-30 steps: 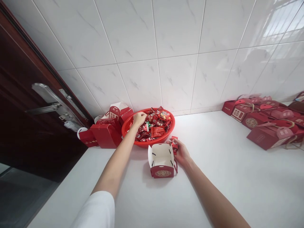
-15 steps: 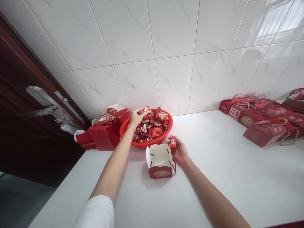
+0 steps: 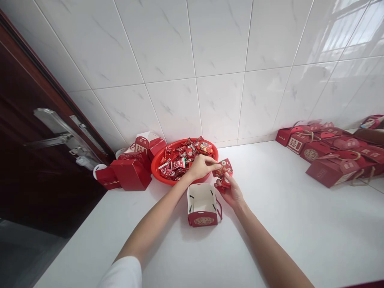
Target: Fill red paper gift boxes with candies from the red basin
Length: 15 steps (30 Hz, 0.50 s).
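My left hand (image 3: 201, 166) reaches across the front of a red oval basin (image 3: 155, 163) and pinches a red patterned candy packet (image 3: 225, 163) by its left edge. My right hand (image 3: 232, 193) is closed round red wrapped candy (image 3: 225, 181), just below that packet, and the two overlap. How many pieces the right palm holds is hidden. Many wrapped candies (image 3: 180, 163) fill the basin. In front of it stands an opened gift box (image 3: 205, 218), red outside and cream inside, with a dark red cord handle at its right; its visible inside is bare.
Red boxes (image 3: 132, 174) crowd the left of the basin, near a dark door with a metal handle (image 3: 51, 141). Several closed red gift boxes (image 3: 330, 170) with cord handles stand at the right of the white tabletop (image 3: 270, 224). A tiled wall (image 3: 222, 108) rises behind.
My left hand has moved right, out of the basin, carrying a red packet over to my right hand. The right hand has barely shifted and still holds its candy.
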Available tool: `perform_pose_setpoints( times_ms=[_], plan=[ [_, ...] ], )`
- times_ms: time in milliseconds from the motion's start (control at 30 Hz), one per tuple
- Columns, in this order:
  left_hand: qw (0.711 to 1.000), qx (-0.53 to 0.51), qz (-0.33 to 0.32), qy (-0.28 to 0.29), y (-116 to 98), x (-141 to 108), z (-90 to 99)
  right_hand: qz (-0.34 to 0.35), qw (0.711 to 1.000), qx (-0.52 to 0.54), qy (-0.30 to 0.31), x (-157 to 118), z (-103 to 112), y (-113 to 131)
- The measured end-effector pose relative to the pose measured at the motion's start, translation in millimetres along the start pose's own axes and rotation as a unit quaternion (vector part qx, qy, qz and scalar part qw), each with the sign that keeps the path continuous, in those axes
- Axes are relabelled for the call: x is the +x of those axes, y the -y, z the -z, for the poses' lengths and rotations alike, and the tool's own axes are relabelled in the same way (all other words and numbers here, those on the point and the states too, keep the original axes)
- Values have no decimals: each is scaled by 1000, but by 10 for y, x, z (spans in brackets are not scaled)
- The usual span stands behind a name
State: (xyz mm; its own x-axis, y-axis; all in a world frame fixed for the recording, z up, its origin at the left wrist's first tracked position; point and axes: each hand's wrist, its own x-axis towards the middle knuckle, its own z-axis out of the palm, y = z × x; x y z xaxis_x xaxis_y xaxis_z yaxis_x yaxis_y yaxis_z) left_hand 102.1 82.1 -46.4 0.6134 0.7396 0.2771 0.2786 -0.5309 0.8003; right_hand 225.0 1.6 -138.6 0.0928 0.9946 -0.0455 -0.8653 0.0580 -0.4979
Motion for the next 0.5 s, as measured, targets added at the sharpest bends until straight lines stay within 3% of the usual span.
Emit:
perform_pose_setpoints(
  times_ms=[133,300,400,500],
  plan=[
    [995,54,-16,87,-17,-30,-30,-6,1000,-1,-3,-3,9,0],
    [990,54,-34,128,21,-58,50,-24,1000,8,-17,-1,16,-46],
    [995,13,-17,95,66,-42,200,-29,999,18,-39,26,55,-57],
    [1000,12,6,-9,154,13,473,-23,997,28,-71,71,131,-53]
  ],
)
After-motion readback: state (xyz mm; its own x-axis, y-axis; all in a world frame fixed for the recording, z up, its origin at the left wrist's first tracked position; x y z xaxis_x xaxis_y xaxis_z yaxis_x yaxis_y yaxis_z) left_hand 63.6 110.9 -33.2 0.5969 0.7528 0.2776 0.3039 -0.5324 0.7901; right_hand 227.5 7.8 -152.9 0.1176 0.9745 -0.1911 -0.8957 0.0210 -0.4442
